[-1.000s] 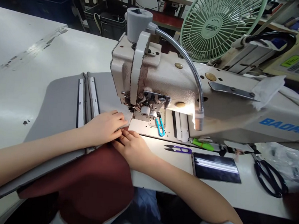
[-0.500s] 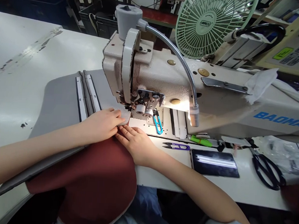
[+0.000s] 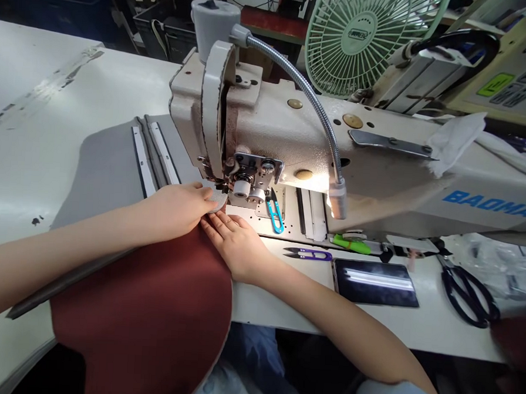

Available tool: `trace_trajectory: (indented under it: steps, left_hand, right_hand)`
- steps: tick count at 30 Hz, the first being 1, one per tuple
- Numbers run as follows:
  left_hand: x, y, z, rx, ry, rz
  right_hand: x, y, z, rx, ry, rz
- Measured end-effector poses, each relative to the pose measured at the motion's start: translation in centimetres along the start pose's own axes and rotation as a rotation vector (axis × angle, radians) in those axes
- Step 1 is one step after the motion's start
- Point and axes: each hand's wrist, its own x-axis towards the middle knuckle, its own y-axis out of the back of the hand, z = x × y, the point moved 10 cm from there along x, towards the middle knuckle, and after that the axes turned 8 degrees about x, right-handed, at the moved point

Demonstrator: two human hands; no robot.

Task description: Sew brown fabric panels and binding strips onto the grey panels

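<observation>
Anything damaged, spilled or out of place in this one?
Yes, mostly wear: the white tabletop has a scuffed, flaking band at upper left, and a small dark chipped-looking mark lower down. Blue snips lie loose on the machine bed near the sewing head, which seems an awkward place for them. I see no spill.

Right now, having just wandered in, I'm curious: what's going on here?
A person has both bare hands at a sewing machine. The left hand is on the grey piece, fingers near its edge close to the needle area. The right hand is close beside it, fingertips at the upper edge of the dark red material, which hangs over the table's front. Whether either hand is pinching is hard to tell. The lamp is lit, and blue snips lie on the machine bed.
</observation>
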Motion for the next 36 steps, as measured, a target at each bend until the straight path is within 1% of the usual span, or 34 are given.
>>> trace_trajectory:
  steps: [3, 6, 11, 15, 18, 20, 22, 23, 24, 26, 27, 29, 30, 32, 34, 36]
  left_hand:
    - [1.0, -0.3, -0.2, 0.001, 0.003, 0.005]
    - [1.6, 0.1, 0.0, -0.007, -0.008, 0.038]
    - [2.1, 1.0, 0.3, 0.03, 0.053, 0.041]
    - [2.5, 1.0, 0.8, 0.003, 0.079, 0.061]
    - [3.1, 1.1, 0.6, 0.006, 0.139, 0.123]
    - [3.2, 0.9, 0.6, 0.005, 0.175, 0.14]
    - [2.5, 0.7, 0.9, 0.008, 0.186, 0.162]
    - [1.6, 0.8, 1.0, 0.023, 0.185, 0.199]
    - [0.3, 1.0, 1.2, 0.048, 0.184, 0.253]
    - [-3.3, 1.4, 1.0, 0.117, 0.203, 0.357]
    - [-5.1, 1.3, 0.6, 0.146, 0.229, 0.374]
    - [-8.0, 0.7, -0.3, 0.158, 0.254, 0.337]
    - [-8.9, 0.5, -0.7, 0.147, 0.251, 0.309]
    - [-9.2, 0.2, -1.2, 0.119, 0.213, 0.248]
    - [-8.0, 0.1, -1.2, 0.093, 0.161, 0.19]
    - [-6.2, 0.0, -1.1, 0.051, 0.114, 0.138]
  right_hand:
    - [0.4, -0.2, 0.3, -0.04, -0.028, 0.026]
    - [0.8, -0.3, 0.7, -0.073, -0.058, 0.039]
    - [1.2, -0.3, 1.2, -0.088, -0.094, 0.074]
    - [1.6, 0.0, 1.3, -0.08, -0.133, 0.127]
    - [2.0, 0.0, 1.7, -0.055, -0.178, 0.118]
    - [2.2, -0.1, 1.9, -0.042, -0.198, 0.091]
    - [2.0, -0.1, 2.0, -0.022, -0.197, 0.074]
    - [1.8, 0.0, 1.9, -0.004, -0.18, 0.073]
    - [1.5, 0.1, 1.6, 0.019, -0.149, 0.069]
    - [0.8, -0.1, 0.5, 0.072, -0.054, 0.041]
    - [0.4, -0.2, -0.1, 0.094, -0.008, 0.022]
    - [-0.1, -0.5, -1.0, 0.117, 0.047, -0.002]
    - [-0.3, -0.5, -1.2, 0.12, 0.055, 0.001]
    - [-0.3, -0.6, -1.5, 0.113, 0.052, 0.013]
    - [-0.2, -0.8, -1.6, 0.097, 0.041, 0.018]
    - [-0.1, -1.0, -1.6, 0.077, 0.03, 0.022]
